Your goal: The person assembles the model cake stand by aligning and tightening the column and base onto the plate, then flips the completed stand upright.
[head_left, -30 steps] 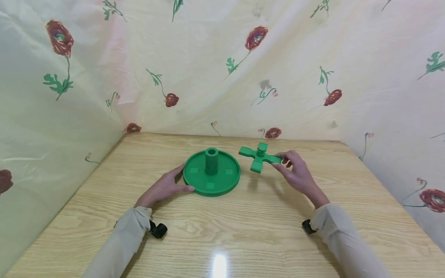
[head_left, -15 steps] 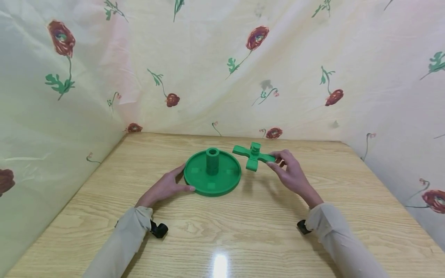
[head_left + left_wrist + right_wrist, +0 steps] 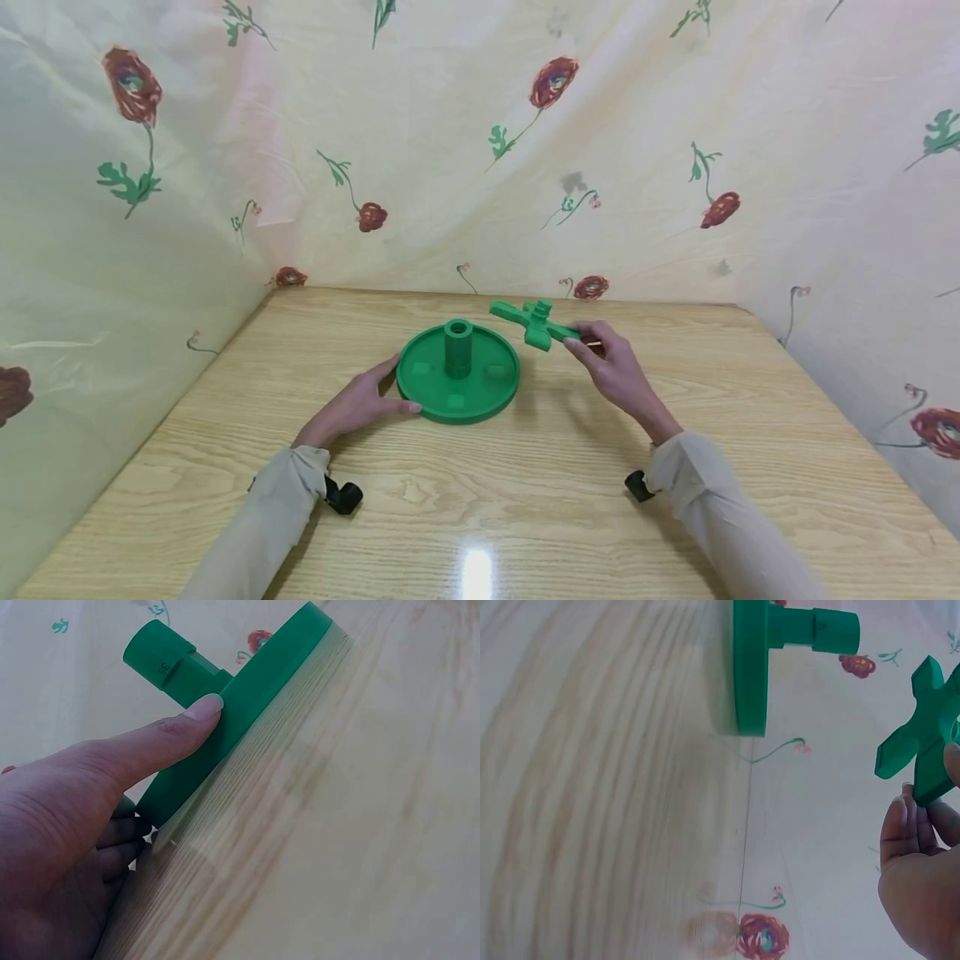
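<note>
A round green tray-like base [image 3: 480,404] with a raised rim lies flat on the table. From its middle rises a hollow upright post [image 3: 458,346]. My left hand [image 3: 360,406] holds the base at its left side, thumb along the front of the rim and fingers round the left edge; the left wrist view shows the thumb [image 3: 161,746] against the rim. To the right and above the table, my right hand [image 3: 617,367] pinches one arm of a green cross-shaped piece [image 3: 537,325] with a short stub on top. This piece is tilted and apart from the base.
Pale wood-grain table [image 3: 480,492] surrounds the base. Flower-printed cloth [image 3: 450,167] hangs behind the table and along both sides. Black wrist cameras [image 3: 343,497] are worn at both sleeves.
My right hand has moved left with the cross-shaped piece, bringing it nearer the post and a little higher. The piece has tilted. My left hand and the base have stayed put.
</note>
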`<state>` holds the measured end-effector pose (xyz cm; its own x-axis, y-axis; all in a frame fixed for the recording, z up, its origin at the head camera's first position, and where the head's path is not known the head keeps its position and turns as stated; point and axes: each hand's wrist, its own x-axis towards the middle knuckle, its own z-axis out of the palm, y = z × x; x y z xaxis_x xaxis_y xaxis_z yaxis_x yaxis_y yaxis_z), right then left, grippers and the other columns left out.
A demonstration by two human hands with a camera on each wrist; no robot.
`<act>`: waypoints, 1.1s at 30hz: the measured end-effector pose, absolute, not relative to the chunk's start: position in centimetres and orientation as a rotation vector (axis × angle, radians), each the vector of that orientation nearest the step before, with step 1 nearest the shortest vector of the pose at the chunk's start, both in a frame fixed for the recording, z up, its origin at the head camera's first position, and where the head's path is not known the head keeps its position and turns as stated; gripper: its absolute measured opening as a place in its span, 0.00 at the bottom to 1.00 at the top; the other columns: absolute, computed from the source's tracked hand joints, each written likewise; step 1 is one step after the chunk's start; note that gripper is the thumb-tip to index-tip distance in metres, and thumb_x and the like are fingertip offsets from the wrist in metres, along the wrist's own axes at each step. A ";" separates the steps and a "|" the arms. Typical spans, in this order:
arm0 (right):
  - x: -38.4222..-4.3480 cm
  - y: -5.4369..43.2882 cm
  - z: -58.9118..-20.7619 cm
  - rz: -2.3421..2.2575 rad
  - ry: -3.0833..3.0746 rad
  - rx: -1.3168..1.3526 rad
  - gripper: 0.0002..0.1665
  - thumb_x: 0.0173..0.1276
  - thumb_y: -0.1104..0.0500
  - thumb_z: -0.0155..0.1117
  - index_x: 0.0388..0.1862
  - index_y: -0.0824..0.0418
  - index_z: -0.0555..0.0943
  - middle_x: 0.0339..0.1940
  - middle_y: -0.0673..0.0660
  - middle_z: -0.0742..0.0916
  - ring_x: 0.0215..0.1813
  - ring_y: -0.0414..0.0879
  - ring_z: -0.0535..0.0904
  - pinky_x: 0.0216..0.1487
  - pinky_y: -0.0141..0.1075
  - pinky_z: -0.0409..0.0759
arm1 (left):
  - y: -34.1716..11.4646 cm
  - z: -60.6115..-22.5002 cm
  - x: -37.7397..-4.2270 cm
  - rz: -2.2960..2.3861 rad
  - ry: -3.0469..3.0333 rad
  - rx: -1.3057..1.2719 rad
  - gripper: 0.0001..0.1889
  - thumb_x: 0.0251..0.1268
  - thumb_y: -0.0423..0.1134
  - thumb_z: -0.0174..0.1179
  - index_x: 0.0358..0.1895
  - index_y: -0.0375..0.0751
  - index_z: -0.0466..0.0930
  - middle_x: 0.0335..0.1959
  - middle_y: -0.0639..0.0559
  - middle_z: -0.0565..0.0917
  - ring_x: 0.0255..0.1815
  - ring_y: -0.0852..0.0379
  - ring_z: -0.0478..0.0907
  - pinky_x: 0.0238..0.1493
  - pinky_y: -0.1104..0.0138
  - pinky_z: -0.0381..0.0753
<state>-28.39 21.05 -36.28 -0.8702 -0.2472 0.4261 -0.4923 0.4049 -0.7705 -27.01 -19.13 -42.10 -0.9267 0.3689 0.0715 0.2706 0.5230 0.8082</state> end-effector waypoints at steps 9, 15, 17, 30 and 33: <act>-28.8 20.1 -36.0 1.773 -2.331 0.662 0.20 0.84 0.60 0.54 0.61 0.77 0.77 0.43 0.52 0.84 0.45 0.41 0.79 0.48 0.31 0.80 | -19.2 -42.2 -27.1 1.356 2.661 0.560 0.57 0.62 0.56 0.75 0.85 0.40 0.48 0.83 0.41 0.54 0.83 0.41 0.46 0.79 0.43 0.48; -28.9 19.4 -35.9 1.975 -2.265 0.666 0.24 0.85 0.58 0.52 0.62 0.80 0.74 0.44 0.48 0.84 0.49 0.43 0.79 0.53 0.32 0.80 | -19.1 -42.3 -27.1 1.367 2.650 0.574 0.57 0.61 0.55 0.75 0.85 0.40 0.48 0.83 0.42 0.54 0.83 0.42 0.46 0.79 0.44 0.48; -28.9 19.1 -35.8 2.029 -2.244 0.661 0.24 0.86 0.57 0.51 0.62 0.80 0.74 0.44 0.49 0.84 0.50 0.44 0.79 0.54 0.33 0.80 | -19.1 -42.3 -27.2 1.367 2.651 0.571 0.57 0.61 0.56 0.75 0.85 0.40 0.48 0.83 0.42 0.54 0.83 0.42 0.46 0.79 0.44 0.48; -28.9 16.9 -36.0 2.261 -2.049 0.539 0.21 0.86 0.58 0.50 0.56 0.77 0.77 0.40 0.53 0.84 0.44 0.41 0.81 0.50 0.30 0.82 | -19.1 -42.3 -27.1 1.364 2.654 0.562 0.57 0.61 0.55 0.75 0.85 0.41 0.49 0.83 0.42 0.54 0.83 0.42 0.46 0.79 0.44 0.48; -28.9 16.5 -36.0 2.316 -1.951 0.504 0.19 0.86 0.57 0.48 0.52 0.72 0.80 0.36 0.53 0.86 0.40 0.40 0.82 0.47 0.28 0.83 | -19.1 -42.2 -27.1 1.359 2.657 0.564 0.57 0.61 0.56 0.75 0.85 0.41 0.48 0.83 0.41 0.54 0.83 0.41 0.46 0.79 0.43 0.48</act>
